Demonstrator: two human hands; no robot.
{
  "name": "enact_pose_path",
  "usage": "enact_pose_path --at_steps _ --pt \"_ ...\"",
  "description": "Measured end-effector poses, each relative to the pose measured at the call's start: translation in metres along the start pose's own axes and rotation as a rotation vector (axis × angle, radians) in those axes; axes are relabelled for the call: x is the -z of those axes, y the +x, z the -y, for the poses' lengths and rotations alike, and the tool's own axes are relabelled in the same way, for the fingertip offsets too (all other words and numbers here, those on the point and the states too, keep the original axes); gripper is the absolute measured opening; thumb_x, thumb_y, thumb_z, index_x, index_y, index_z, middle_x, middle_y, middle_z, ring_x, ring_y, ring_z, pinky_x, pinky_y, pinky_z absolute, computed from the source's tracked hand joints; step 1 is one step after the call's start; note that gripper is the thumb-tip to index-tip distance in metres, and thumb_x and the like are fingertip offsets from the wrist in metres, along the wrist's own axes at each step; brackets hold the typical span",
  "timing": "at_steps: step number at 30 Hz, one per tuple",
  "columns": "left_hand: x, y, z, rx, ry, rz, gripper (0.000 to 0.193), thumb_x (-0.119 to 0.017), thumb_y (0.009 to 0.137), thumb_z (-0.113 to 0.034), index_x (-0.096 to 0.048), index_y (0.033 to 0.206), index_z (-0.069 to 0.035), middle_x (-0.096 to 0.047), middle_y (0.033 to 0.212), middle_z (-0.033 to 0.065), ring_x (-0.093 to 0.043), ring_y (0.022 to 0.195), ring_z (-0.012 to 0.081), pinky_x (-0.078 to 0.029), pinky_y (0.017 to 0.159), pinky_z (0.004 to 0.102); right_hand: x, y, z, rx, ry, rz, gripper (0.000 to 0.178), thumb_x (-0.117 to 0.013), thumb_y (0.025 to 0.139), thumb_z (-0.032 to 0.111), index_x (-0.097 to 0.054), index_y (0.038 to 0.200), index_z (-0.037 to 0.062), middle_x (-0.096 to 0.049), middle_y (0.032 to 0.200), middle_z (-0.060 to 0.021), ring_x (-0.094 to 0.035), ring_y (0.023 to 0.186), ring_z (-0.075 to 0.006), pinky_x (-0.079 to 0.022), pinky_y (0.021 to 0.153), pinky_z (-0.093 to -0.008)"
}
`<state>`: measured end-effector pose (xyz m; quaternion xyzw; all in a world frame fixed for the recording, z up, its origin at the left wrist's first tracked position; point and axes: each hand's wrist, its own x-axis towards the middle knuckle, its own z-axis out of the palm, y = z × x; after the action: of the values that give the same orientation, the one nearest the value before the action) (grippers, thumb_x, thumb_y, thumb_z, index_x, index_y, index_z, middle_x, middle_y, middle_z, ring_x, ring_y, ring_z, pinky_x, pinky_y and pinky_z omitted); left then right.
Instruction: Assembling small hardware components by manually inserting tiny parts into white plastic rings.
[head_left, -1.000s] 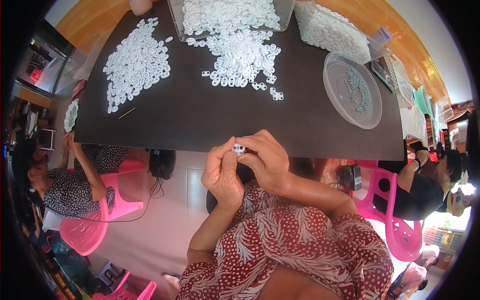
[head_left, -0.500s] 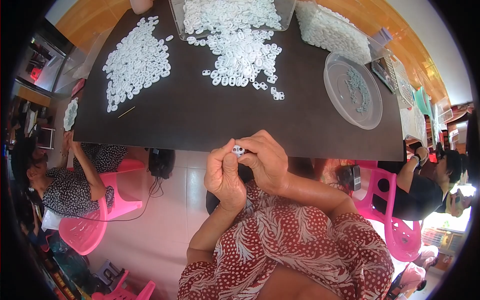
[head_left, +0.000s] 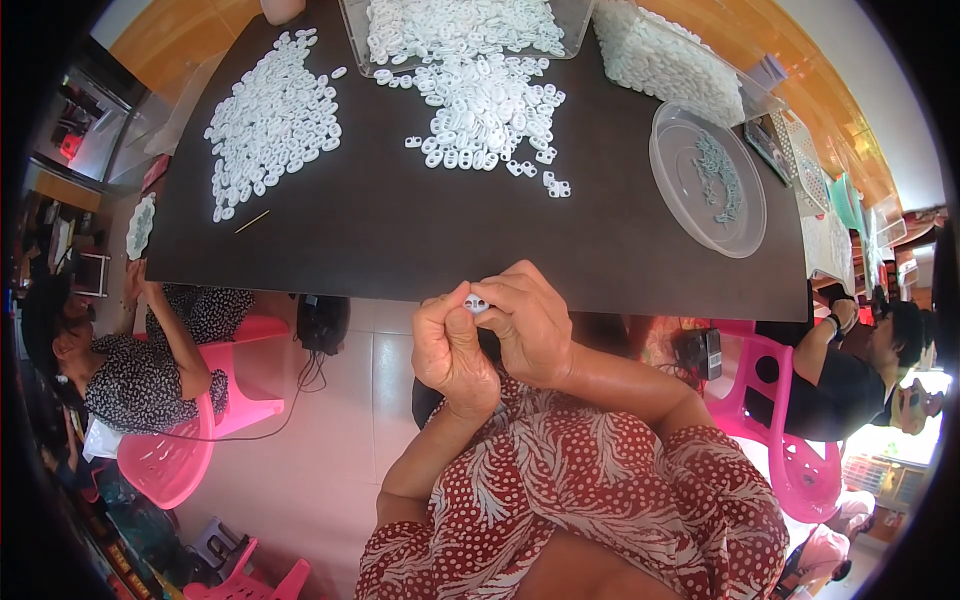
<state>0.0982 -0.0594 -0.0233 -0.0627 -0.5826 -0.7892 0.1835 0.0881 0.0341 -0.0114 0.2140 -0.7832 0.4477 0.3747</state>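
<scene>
Just off the near edge of the dark table, my two hands meet in front of my body. A small white plastic piece with two holes is pinched between them. My left hand is closed, thumb and forefinger gripping its left side. My right hand is closed too, its thumb and fingers on the other side, partly covering the piece. Beyond them lie a heap of similar white pieces in the middle and a spread-out pile of white pieces on the left.
A thin stick lies below the left pile. At the right stands a round clear plastic dish with small grey-green parts. Behind are a clear bin and a full bag. People sit on pink chairs either side.
Both hands keep their pinch, and the white piece has tilted slightly between the fingers. My left hand has shifted a little to the right. The table things stay put.
</scene>
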Motion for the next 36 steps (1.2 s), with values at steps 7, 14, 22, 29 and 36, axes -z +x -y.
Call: enact_pose_path --at_steps 7,14,22,29,36 --pt "-0.001 0.003 -0.01 0.182 -0.198 -0.031 0.021 -0.051 0.096 -0.016 -0.057 0.103 0.002 -0.058 0.092 0.0047 -0.053 0.083 0.0092 -0.047 0.075 0.0245 0.001 0.008 0.006 -0.012 -0.007 0.028 0.033 -0.069 0.071 0.004 -0.056 0.1 -0.0034 -0.059 0.092 -0.0141 -0.055 0.073 -0.0282 -0.047 0.061 -0.035" --pt "-0.003 -0.002 -0.014 0.159 -0.165 -0.004 0.022 -0.049 0.097 -0.017 -0.056 0.104 0.002 -0.058 0.092 0.0047 -0.054 0.082 0.0081 -0.047 0.074 0.0233 -0.004 0.002 0.005 -0.016 -0.003 -0.005 0.029 -0.057 0.091 0.019 -0.052 0.106 -0.0048 -0.059 0.094 -0.0169 -0.055 0.075 -0.0277 -0.047 0.063 -0.0342" --pt "-0.003 -0.004 -0.006 0.086 -0.038 -0.004 0.02 -0.049 0.097 -0.017 -0.056 0.101 0.001 -0.058 0.091 0.0034 -0.053 0.081 0.007 -0.046 0.073 0.0228 -0.008 0.0 0.0 0.024 0.019 -0.034 0.022 -0.055 0.091 0.014 -0.05 0.101 -0.0039 -0.056 0.089 -0.0159 -0.052 0.07 -0.0259 -0.045 0.06 -0.0331" --pt "-0.005 -0.002 -0.007 0.073 0.012 0.008 0.019 -0.047 0.098 -0.015 -0.056 0.101 0.001 -0.058 0.092 0.0038 -0.052 0.082 0.0069 -0.046 0.074 0.0228 -0.007 0.003 -0.001 0.024 0.023 -0.054 0.027 -0.065 0.073 -0.003 -0.052 0.097 -0.0024 -0.057 0.085 -0.0148 -0.052 0.067 -0.0259 -0.045 0.056 -0.0338" --pt "-0.003 0.02 -0.016 0.128 0.127 0.269 0.024 -0.047 0.096 -0.006 -0.057 0.116 0.003 -0.061 0.096 0.0073 -0.057 0.08 0.0106 -0.048 0.071 0.0243 0.023 0.01 -0.005 -0.232 -0.021 -0.03 0.024 -0.065 0.074 -0.004 -0.056 0.095 0.0023 -0.062 0.085 -0.01 -0.056 0.07 -0.0261 -0.047 0.061 -0.0335"
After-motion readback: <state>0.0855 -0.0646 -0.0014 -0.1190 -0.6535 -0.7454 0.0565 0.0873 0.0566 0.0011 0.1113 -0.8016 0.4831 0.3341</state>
